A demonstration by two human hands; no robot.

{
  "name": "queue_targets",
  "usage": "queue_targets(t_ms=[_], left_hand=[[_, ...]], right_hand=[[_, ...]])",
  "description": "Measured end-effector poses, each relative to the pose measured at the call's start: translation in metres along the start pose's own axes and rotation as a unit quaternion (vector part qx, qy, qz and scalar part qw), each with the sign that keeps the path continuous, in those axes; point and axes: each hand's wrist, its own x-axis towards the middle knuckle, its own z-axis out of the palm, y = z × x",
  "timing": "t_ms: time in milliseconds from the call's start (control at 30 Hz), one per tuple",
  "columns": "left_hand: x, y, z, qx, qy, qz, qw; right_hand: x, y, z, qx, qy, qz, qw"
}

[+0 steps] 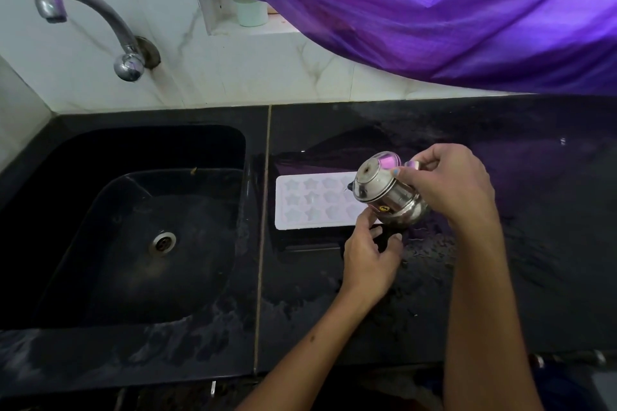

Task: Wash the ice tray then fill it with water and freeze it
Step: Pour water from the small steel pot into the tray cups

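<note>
The right hand (447,183) grips a small shiny steel pot (384,193), tipped mouth-left over the right end of a white plastic ice tray with star-shaped cells (314,203). The left hand (370,253) rests near the tray's right front corner, fingers loosely curled; whether it pinches the edge cannot be told. The tray lies flat on the wet black stone counter (500,260), long axis left to right, just left of both hands. The black sink (133,243) sits further left under the curved steel tap (86,20). A purple curtain (434,10) hangs behind, clear of the pouring.
</note>
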Motion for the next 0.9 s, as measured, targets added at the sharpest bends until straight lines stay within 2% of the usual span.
queue_targets(t_ms=[400,700,900], left_hand=[[-0.002,0.002,-0.010,0.002,-0.019,0.008,1.000],[-0.004,0.006,-0.018,-0.002,0.015,0.050,0.999],[-0.004,0.008,-0.024,-0.012,0.026,0.051,0.998]], right_hand=[[-0.010,-0.003,0.003,0.015,0.018,0.015,1.000],[-0.013,-0.002,0.000,0.117,0.013,0.016,0.993],[-0.015,-0.013,0.007,0.103,0.022,0.009,0.994]])
